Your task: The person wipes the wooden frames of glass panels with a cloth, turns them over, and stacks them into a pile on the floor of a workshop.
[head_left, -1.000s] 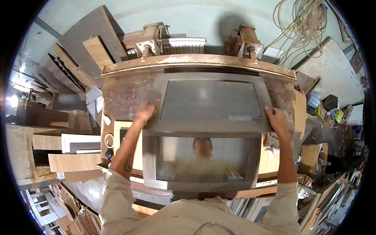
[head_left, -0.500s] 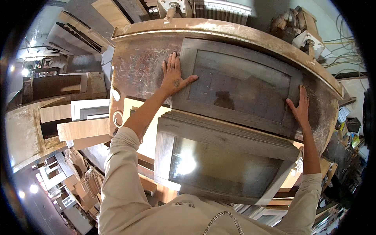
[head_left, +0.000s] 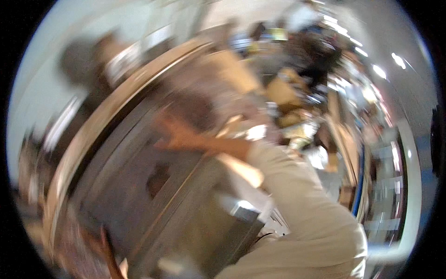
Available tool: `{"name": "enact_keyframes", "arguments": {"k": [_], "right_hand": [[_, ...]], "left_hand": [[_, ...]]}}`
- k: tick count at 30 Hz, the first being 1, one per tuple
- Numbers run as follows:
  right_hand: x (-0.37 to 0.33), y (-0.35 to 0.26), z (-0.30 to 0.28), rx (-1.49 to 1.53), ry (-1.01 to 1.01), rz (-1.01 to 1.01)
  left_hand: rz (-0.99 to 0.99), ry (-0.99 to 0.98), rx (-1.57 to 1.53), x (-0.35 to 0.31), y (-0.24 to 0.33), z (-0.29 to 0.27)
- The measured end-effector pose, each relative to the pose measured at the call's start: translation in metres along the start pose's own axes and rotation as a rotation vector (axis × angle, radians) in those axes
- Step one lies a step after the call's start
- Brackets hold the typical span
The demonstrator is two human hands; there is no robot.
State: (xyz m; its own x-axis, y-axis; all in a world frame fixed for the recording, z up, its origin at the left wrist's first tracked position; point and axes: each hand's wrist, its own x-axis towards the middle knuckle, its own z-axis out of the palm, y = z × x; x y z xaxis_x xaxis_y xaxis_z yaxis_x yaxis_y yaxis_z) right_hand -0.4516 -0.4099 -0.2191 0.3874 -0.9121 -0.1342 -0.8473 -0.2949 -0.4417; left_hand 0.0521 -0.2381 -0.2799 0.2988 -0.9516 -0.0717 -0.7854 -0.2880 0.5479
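A grey wooden cabinet door with a dark inset panel (head_left: pixel 118 172) lies on the workbench, blurred by motion. My right hand (head_left: pixel 176 131) rests at its right end, thumb and fingers spread. Toward the lower left, my left hand (head_left: pixel 98 242) is at the opposite end, partly smeared, with the thumb standing apart from the fingers. Neither hand holds anything that I can see. Closer to my body is a second grey framed door (head_left: pixel 204 223) with a shiny panel, tilted beside the first one.
A raised wooden rail (head_left: pixel 100 104) runs along the bench's far edge. Beyond the bench's right end are a cardboard box (head_left: pixel 283 90) and blurred clutter. A pale-framed glazed unit (head_left: pixel 411 181) stands at the far right.
The view has swung sharply to the right and is blurred, so the bench and doors appear turned and shifted left. Both hands stay at the two ends of the far door.
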Motion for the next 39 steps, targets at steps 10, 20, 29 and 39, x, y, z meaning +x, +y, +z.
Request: {"name": "enact_keyframes", "arguments": {"k": [10,20,29,39], "right_hand": [[-0.007,0.000,0.027,-0.020,0.016,-0.109],[-0.006,-0.001,0.024,-0.047,0.014,-0.102],[-0.003,-0.005,0.022,-0.056,-0.005,-0.097],[-0.003,-0.001,0.027,-0.105,0.004,-0.105]], "left_hand": [[0.228,0.145,0.603,-0.013,0.009,-0.037],[0.001,-0.017,0.568,-0.023,0.028,-0.042],[-0.059,-0.083,0.485,-0.028,0.049,-0.053],[-0.151,-0.142,0.484,-0.022,0.050,-0.052]]}}
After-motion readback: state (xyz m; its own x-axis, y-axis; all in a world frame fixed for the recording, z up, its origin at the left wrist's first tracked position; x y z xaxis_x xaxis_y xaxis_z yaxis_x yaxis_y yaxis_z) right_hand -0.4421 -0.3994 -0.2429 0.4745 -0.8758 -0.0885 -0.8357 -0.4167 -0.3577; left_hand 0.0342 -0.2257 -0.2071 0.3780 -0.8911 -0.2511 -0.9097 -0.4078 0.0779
